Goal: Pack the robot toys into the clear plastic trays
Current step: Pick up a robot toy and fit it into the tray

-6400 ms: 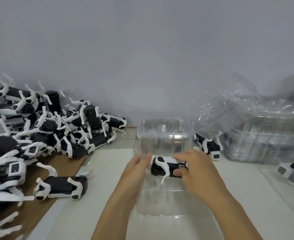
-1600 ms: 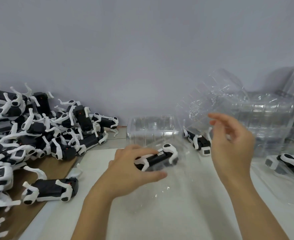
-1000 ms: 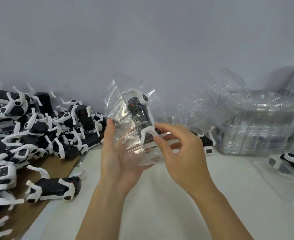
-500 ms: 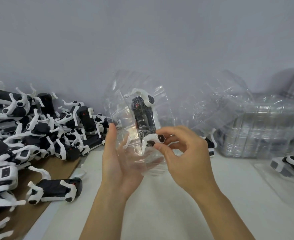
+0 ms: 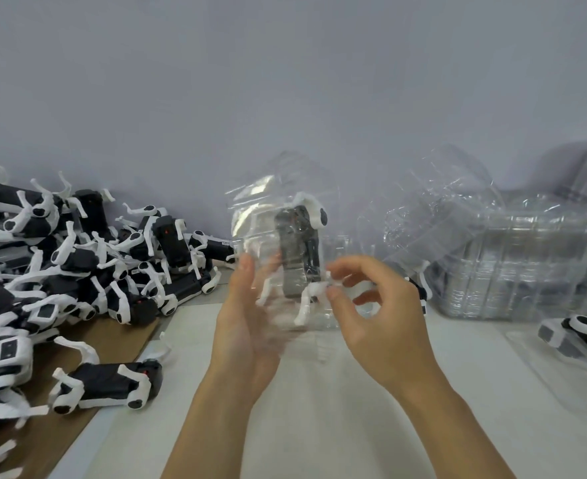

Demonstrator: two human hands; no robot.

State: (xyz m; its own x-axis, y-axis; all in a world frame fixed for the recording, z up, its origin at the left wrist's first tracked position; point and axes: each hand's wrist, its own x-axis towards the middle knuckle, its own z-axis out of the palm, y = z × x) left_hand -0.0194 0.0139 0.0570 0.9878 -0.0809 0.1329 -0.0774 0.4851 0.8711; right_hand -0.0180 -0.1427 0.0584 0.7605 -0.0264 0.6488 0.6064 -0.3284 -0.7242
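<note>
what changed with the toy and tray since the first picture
The clear tray with the robot toy in it went from flat on the table up into the air, stood on end. The left hand cradles it; the right hand pinches a white leg. The toy pile and tray stack stayed.

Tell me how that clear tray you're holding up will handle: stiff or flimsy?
Probably flimsy: the clear tray looks thin and crinkled around the robot toy. Likely slippery too, being glossy. The left hand backs it flat while the right hand pinches its edge.
</note>
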